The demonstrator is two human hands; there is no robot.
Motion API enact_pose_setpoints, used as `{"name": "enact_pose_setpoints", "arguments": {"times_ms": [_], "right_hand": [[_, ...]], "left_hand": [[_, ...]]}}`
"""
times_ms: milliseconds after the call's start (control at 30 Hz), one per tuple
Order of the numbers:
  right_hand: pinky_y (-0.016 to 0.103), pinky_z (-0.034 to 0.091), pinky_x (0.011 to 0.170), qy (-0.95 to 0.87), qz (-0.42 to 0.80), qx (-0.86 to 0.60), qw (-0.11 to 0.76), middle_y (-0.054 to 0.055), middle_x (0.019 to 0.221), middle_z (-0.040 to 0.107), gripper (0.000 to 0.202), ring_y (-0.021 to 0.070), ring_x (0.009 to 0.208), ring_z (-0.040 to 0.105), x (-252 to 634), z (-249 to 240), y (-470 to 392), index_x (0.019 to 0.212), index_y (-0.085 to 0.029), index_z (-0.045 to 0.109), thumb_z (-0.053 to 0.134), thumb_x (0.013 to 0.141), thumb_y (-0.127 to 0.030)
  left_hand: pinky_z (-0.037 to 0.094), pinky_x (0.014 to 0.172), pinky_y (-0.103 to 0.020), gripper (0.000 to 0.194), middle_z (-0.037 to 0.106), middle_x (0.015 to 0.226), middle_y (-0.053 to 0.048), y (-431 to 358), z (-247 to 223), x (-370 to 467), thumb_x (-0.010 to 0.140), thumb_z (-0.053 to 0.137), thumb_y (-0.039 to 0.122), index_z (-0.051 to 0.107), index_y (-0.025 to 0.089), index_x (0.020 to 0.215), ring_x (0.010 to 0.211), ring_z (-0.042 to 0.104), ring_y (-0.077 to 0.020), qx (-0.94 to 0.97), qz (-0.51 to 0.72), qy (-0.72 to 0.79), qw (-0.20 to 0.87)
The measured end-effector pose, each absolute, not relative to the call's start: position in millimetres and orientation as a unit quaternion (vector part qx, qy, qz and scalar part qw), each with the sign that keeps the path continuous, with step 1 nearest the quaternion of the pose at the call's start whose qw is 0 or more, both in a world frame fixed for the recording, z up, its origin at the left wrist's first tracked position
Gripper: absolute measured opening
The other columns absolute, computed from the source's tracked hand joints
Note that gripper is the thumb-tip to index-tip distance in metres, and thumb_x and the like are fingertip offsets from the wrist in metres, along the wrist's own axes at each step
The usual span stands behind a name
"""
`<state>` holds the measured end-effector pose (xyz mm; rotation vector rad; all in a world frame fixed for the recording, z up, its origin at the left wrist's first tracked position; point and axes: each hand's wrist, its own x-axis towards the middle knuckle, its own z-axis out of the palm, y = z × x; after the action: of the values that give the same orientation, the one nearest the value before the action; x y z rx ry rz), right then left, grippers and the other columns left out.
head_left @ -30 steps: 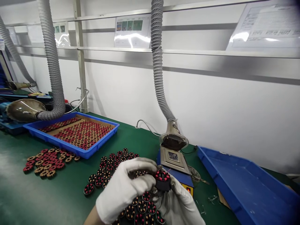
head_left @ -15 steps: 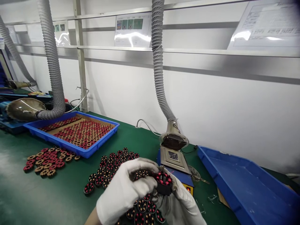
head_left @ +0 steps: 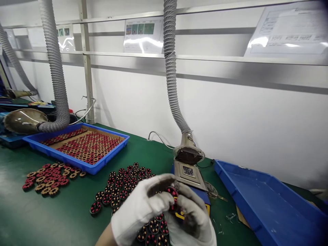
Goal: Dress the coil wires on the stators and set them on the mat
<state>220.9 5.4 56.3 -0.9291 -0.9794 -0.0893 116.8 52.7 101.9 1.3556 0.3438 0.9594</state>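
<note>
In front of me, my left hand (head_left: 143, 206) and my right hand (head_left: 193, 213) both wear white gloves with dark, soiled fingers. Between them is a small round black-and-red part (head_left: 172, 193), which looks like a motor stator in a black ring. Fingers of both hands close around it and cover most of it. A spread of similar black-ringed parts (head_left: 126, 182) lies on the green tabletop, left of and below the hands. Just beyond my right hand stands a blue heating unit with a metal top plate (head_left: 191, 172).
A grey extraction hose (head_left: 171, 68) ends in a hood (head_left: 189, 153) over the unit. At right is a tilted blue tray (head_left: 266, 201). On the left, another blue tray (head_left: 96, 168) holds rows of red and tan rings, with a loose pile of rings (head_left: 48, 179) before it.
The round part has turned from facing up to a tilted position. My right hand's fingers have come over it and now hide more of it.
</note>
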Motion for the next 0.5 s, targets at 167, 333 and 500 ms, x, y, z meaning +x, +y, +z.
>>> {"name": "enact_pose_setpoints", "arguments": {"times_ms": [167, 333, 500], "right_hand": [[0.032, 0.059, 0.069, -0.581, -0.144, -0.419, 0.682, 0.006, 0.102, 0.066, 0.037, 0.0221, 0.088, 0.066, 238.6, 38.2, 13.2, 0.105, -0.026, 0.062, 0.064, 0.072, -0.01], [0.022, 0.057, 0.066, -0.515, -0.204, -0.417, 0.721, 0.005, 0.108, 0.059, 0.043, 0.0162, 0.089, 0.064, 236.2, 39.2, 16.5, 0.102, -0.025, 0.06, 0.07, 0.065, -0.005], [0.03, 0.054, 0.08, -0.54, -0.187, -0.423, 0.703, 0.005, 0.111, 0.058, 0.042, 0.0178, 0.1, 0.06, 233.5, 34.4, 15.1, 0.104, -0.025, 0.056, 0.069, 0.067, -0.007]], "left_hand": [[0.047, 0.086, -0.028, 0.019, 0.067, 0.088, -0.007, 52.2, 81.3, 140.6, 0.071, 0.07, 0.033, 0.069, 0.017, 0.081, 0.09, 0.061, -0.0235, 0.419, 0.56, 0.098, 0.707], [0.051, 0.067, -0.019, 0.02, 0.068, 0.081, -0.005, 59.0, 92.0, 129.7, 0.059, 0.076, 0.022, 0.071, 0.019, 0.079, 0.072, 0.062, -0.0166, 0.348, 0.626, 0.092, 0.692], [0.047, 0.057, -0.013, 0.019, 0.067, 0.069, -0.005, 56.9, 99.2, 127.2, 0.056, 0.068, 0.008, 0.07, 0.014, 0.074, 0.059, 0.058, -0.0111, 0.435, 0.52, 0.189, 0.711]]}}
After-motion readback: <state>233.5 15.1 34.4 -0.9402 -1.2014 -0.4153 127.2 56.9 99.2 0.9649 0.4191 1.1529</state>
